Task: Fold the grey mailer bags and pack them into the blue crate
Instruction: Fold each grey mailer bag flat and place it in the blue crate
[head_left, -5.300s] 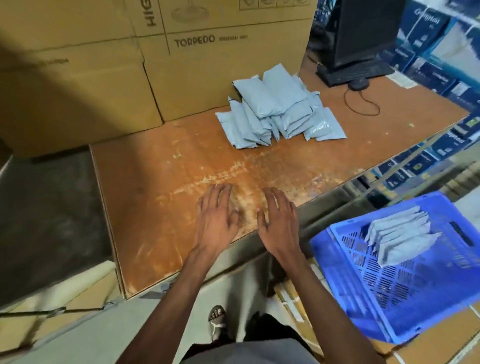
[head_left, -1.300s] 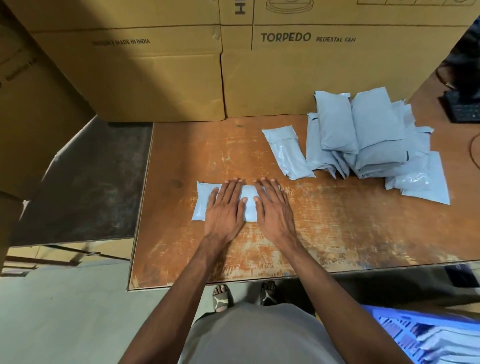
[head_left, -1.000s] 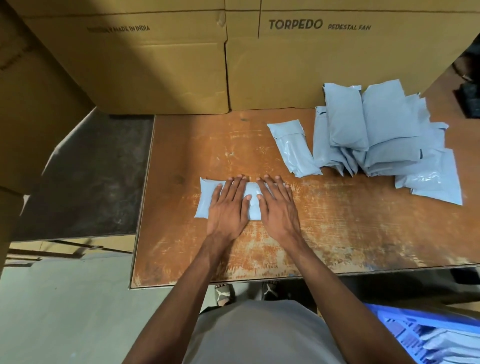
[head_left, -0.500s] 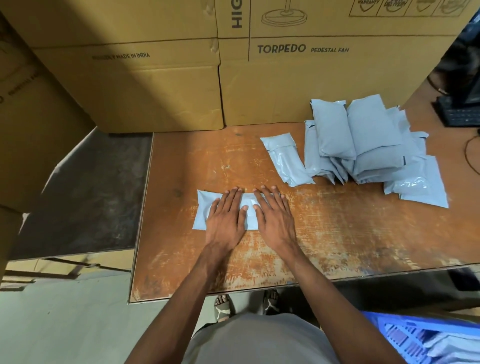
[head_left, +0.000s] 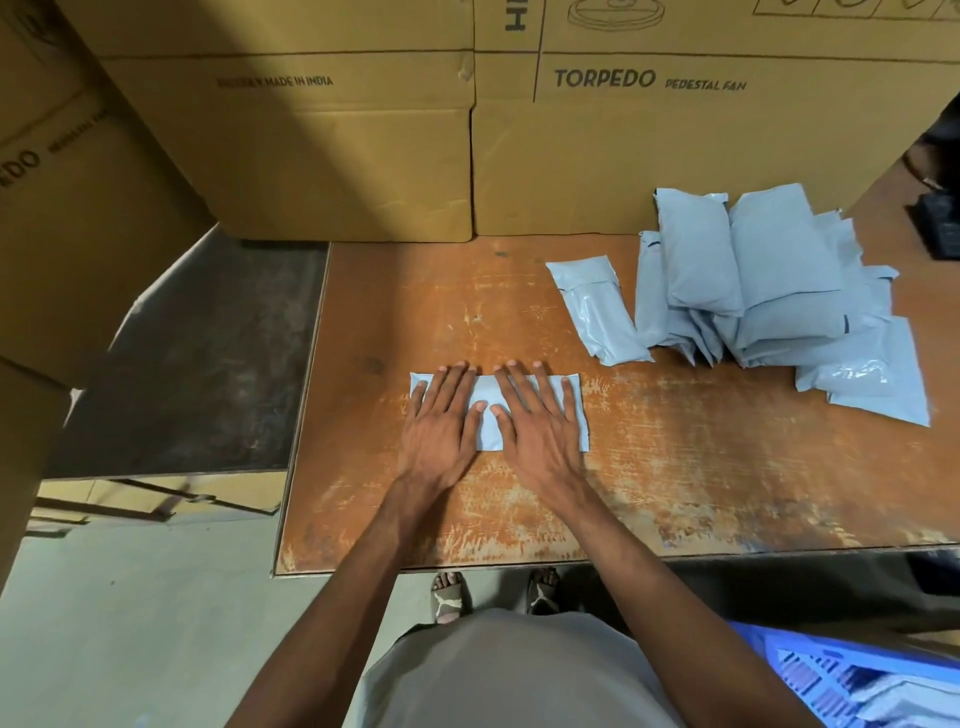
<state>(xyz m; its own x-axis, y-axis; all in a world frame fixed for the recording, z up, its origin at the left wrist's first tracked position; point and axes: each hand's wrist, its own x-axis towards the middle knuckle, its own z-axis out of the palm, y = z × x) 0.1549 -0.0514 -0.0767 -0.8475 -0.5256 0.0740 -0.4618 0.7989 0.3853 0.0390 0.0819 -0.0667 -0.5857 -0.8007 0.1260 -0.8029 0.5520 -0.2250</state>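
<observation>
my left hand (head_left: 440, 426) and right hand (head_left: 537, 423) lie flat, fingers straight, pressing a grey mailer bag (head_left: 485, 415) onto the worn table (head_left: 675, 467); neither grips it. at two o'clock from it sits the pile of mailer bags (head_left: 769, 291), one loose bag (head_left: 597, 309) just beside it. the blue crate (head_left: 852, 675) shows at five o'clock, seemingly holding folded bags.

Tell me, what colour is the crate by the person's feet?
Blue: the crate shows in the head view's bottom right corner.
</observation>
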